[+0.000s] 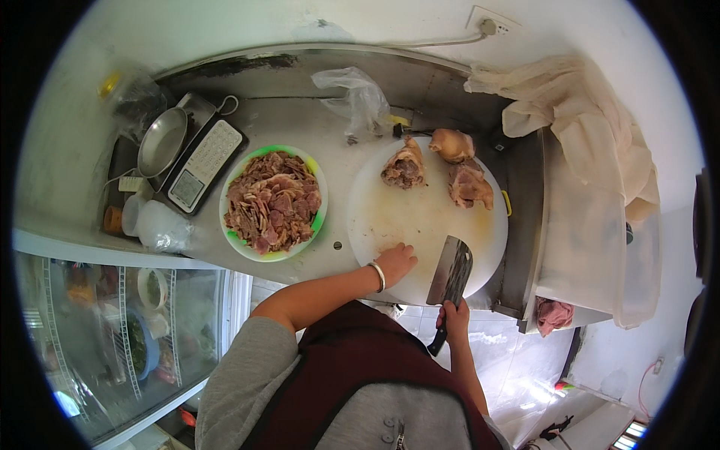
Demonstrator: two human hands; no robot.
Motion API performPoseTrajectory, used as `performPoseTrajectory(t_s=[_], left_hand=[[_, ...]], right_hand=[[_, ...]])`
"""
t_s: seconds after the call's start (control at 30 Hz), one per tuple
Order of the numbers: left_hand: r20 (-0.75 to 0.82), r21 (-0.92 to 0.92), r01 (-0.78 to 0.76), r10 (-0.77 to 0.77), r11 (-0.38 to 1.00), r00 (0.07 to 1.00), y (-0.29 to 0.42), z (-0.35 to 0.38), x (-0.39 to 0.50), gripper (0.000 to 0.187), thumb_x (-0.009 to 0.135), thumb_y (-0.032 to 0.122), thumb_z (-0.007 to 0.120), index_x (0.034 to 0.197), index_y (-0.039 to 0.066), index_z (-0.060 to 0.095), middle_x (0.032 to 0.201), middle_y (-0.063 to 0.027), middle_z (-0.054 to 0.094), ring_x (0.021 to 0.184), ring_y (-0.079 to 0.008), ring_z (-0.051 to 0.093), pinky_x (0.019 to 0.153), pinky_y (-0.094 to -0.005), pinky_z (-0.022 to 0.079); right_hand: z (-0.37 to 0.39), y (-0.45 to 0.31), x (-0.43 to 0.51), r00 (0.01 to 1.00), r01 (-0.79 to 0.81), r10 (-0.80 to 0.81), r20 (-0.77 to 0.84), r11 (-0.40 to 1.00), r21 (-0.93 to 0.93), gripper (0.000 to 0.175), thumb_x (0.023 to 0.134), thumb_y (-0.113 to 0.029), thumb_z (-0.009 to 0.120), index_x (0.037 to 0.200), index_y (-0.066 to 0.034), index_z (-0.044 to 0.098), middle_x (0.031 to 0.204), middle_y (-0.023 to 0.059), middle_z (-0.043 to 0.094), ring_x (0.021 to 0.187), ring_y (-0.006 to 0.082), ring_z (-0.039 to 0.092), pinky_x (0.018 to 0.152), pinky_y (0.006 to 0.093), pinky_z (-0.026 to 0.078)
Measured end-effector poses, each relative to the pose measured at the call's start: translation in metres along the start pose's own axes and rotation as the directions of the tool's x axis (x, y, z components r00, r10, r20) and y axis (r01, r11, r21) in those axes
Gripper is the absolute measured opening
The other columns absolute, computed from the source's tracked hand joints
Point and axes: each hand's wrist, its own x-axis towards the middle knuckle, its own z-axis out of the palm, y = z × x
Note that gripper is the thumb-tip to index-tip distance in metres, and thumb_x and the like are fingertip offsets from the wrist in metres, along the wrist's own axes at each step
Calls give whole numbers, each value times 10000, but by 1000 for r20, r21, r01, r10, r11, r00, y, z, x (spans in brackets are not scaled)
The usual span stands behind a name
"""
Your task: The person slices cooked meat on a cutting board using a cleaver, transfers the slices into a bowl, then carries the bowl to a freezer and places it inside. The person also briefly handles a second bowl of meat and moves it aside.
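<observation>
My right hand (454, 318) grips the black handle of a cleaver (451, 267), its broad blade over the lower right of a round white cutting board (374, 216). At the board's lower left edge lies my left hand (396, 263), a metal bangle on its wrist; whether something small is under its fingers cannot be told. Toward the board's far side are a chunk of cooked meat (405, 164), a skin-on piece (451, 145) and another meat piece (470, 184) touching it. A round plate with a green and yellow rim (319, 222), heaped with sliced meat (274, 202), stands left of the board.
A digital scale (205, 163) with a metal pan (162, 142) beside it stands at the counter's left. A crumpled plastic bag (360, 104) lies at the back. Right of the counter are a translucent plastic bin (579, 247) and draped cloth (590, 124). A glass-fronted display fridge (191, 320) is at lower left.
</observation>
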Motion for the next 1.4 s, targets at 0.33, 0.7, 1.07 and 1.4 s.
performPoseTrajectory(t_s=[0.33,0.7,1.07,1.4], left_hand=[[-252,-388,53,-161,920,954,-13,7,-31,307,704,24,637,1001,35,558,1032,-148,509,1005,-333,482,869,-386,426],[-334,-652,47,-343,756,878,-14,-4,-30,363,698,-63,634,1038,21,541,1010,-144,509,932,-319,543,807,-351,463],[-676,-160,320,-340,934,654,-102,-136,-113,335,756,65,645,1086,44,586,1112,-136,506,1007,-312,501,880,-379,417],[-472,134,628,-508,766,721,-149,-129,-162,566,819,472,557,1319,227,454,1457,-89,264,1356,-371,154,1043,-631,67]], right_hand=[[6,14,-2,966,-110,108,236,994,-3,93,862,-106,520,850,-41,456,597,43,485,407,139,467,379,268,388],[53,-11,-1,922,-77,102,373,994,-81,76,857,-99,505,839,-43,457,587,32,483,400,121,452,380,264,381],[210,-103,9,784,164,-18,620,970,-180,99,857,-125,514,869,-43,460,611,29,485,406,124,459,385,270,383],[194,-108,6,850,149,0,527,959,-240,93,854,-124,503,857,-34,478,583,24,481,400,122,463,392,271,387]])
